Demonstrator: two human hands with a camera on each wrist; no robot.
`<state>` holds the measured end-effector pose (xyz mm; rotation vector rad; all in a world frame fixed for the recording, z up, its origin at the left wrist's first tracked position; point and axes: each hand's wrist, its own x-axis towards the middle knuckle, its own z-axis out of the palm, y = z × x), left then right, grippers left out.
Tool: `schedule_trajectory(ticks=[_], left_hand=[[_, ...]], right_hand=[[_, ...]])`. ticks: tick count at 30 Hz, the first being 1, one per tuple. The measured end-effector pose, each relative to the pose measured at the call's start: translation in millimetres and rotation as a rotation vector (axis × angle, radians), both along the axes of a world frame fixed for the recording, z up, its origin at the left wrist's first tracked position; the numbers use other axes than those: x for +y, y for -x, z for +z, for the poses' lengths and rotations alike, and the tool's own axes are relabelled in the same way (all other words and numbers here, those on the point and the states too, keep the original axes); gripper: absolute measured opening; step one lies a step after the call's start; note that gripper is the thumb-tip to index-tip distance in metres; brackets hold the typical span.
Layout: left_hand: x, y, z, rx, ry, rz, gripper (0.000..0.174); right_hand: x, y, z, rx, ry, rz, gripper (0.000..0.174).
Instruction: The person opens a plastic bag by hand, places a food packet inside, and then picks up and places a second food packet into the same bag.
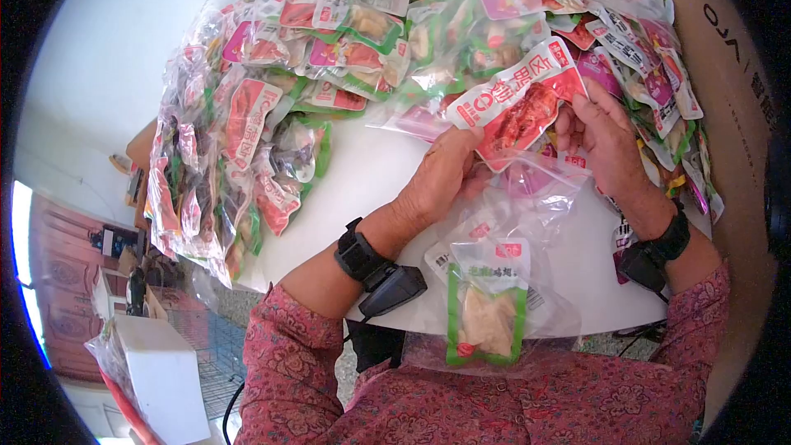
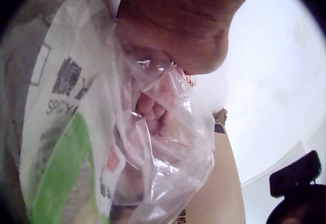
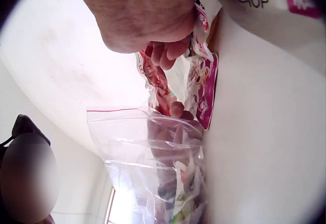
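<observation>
A red and white snack packet (image 1: pixel 523 103) is held between the two hands over the white table. The left hand (image 1: pixel 445 166) grips its lower left end together with the mouth of a clear zip bag (image 1: pixel 540 185). At the packet's right end, the right hand (image 1: pixel 606 136) pinches its edge, fingers curled; the right wrist view shows this hand (image 3: pixel 147 20) above the red packet (image 3: pixel 158 84). The clear bag (image 3: pixel 127 137) hangs below, and a green-edged packet (image 1: pixel 488 317) lies in its lower part near the table's front edge. In the left wrist view, the clear plastic (image 2: pixel 168 147) hides most fingers.
Filled clear bags of packets (image 1: pixel 329 41) are heaped along the back and left of the white table (image 1: pixel 354 173). More packets (image 1: pixel 651 74) lie at the right, beside a brown cardboard box (image 1: pixel 733 115). A white box (image 1: pixel 161 379) and wire basket stand at the lower left.
</observation>
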<state>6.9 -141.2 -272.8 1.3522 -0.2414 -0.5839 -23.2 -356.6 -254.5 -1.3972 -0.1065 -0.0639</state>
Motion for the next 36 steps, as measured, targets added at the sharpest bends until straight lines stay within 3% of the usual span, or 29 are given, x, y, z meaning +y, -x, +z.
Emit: schedule_trajectory(ticks=[8, 36], left_hand=[[-2, 6, 15, 0.025, -0.021, -0.012, 0.025], [2, -1, 2, -0.056, -0.073, -0.078, 0.022]], right_hand=[[0, -3, -4, 0.012, -0.024, -0.030, 0.020], [-1, -2, -4, 0.021, -0.015, -0.013, 0.018]])
